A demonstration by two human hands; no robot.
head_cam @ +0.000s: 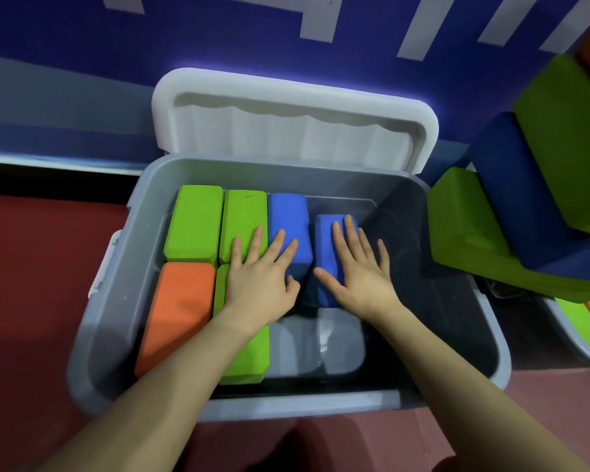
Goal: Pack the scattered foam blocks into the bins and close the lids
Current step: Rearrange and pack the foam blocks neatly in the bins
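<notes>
Both forearms reached down into the grey bin (116,301), and both hands lay flat with fingers straight, gripping nothing: the left hand (259,281) pressed across a green block (244,223) and a blue block (288,219), the right hand (358,267) on a second blue block (326,240) that sat tilted. Against the bin's left wall lay another green block (195,223) and an orange block (178,308). Roughly half the bin looked filled; its right half showed bare floor, and the white lid (293,124) stood open behind. More blocks (491,233) were piled right of the bin, unpacked. A second bin (573,338) there was mostly cut off.
</notes>
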